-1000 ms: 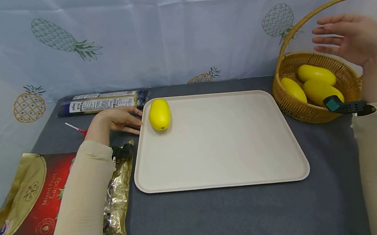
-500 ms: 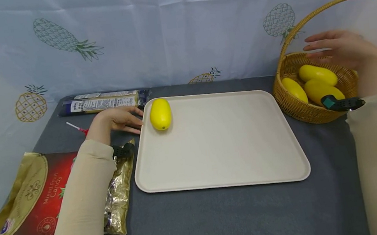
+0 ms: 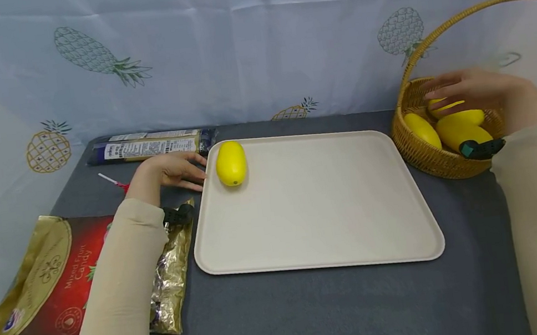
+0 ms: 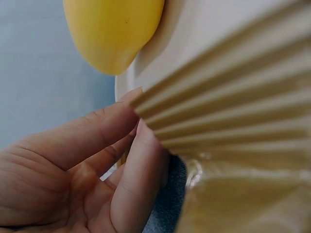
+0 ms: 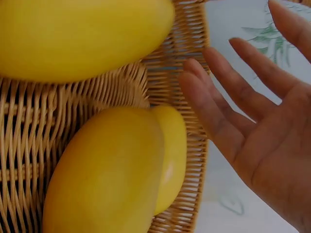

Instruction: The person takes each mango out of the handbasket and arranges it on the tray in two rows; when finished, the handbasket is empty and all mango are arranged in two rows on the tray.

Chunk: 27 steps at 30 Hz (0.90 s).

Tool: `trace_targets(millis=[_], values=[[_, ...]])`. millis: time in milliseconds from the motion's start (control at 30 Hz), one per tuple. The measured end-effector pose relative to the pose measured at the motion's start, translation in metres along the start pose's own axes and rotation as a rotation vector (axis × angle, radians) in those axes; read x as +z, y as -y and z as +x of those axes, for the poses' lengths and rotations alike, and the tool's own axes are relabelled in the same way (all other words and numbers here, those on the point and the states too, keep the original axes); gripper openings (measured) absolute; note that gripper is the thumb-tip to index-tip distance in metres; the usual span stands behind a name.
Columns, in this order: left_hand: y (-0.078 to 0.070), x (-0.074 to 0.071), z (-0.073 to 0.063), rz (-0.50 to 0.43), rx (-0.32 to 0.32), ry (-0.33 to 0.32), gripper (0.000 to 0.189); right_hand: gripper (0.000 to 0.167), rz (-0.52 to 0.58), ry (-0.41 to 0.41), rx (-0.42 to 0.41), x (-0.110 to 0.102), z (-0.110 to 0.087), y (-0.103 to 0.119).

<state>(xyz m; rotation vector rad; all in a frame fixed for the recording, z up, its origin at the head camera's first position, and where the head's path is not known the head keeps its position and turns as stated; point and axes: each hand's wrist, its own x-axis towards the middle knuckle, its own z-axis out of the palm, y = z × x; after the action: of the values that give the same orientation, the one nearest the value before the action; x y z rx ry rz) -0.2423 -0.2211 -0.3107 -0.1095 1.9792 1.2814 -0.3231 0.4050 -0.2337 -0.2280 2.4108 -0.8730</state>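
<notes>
My right hand (image 3: 482, 88), slightly blurred, hovers within the wicker basket's handle, above the yellow oval fruits inside. Its fingers are extended in the right wrist view, with nothing between them and a yellow fruit (image 5: 104, 170) close by. The wicker basket (image 3: 429, 162) holds three of these smooth fruits; the hand partly covers the rear one. At the left edge of the beige tray (image 3: 318, 200), my left hand (image 3: 173, 171) rests with loosely bent fingertips at the rim. One yellow oval fruit (image 3: 231, 163) lies in the tray's upper left corner, beside that hand.
A red and gold candy bag (image 3: 75, 269) lies under the left forearm. Its crimped gold edge (image 4: 233, 97) hides part of the left fingers in the left wrist view. Behind lies a dark, labelled packet (image 3: 150, 145); a white stick (image 3: 108, 179) is near it.
My right hand has moved down and to the left, from up by the basket's handle to over the fruits. The left hand stays at the tray's edge.
</notes>
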Motion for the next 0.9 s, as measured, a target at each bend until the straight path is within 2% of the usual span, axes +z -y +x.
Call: trace_targets(millis=[200,400,500,633,900], values=[[-0.001,0.001,0.0,0.002,-0.001,0.002,0.059,0.068,-0.011,0.086,0.013,0.005,0.003,-0.004],[-0.001,0.0,0.0,-0.006,-0.003,0.007,0.059,0.07,-0.088,0.163,-0.02,0.009,0.005,-0.004],[0.0,-0.001,0.0,-0.007,-0.006,0.004,0.059,0.07,-0.094,0.223,-0.027,0.011,0.007,-0.004],[0.0,-0.001,0.001,-0.006,-0.004,0.004,0.059,0.07,-0.095,0.291,-0.013,0.013,0.009,-0.005],[0.001,-0.001,0.001,-0.011,0.002,0.006,0.059,0.083,-0.105,0.407,0.033,0.019,0.01,-0.001]])
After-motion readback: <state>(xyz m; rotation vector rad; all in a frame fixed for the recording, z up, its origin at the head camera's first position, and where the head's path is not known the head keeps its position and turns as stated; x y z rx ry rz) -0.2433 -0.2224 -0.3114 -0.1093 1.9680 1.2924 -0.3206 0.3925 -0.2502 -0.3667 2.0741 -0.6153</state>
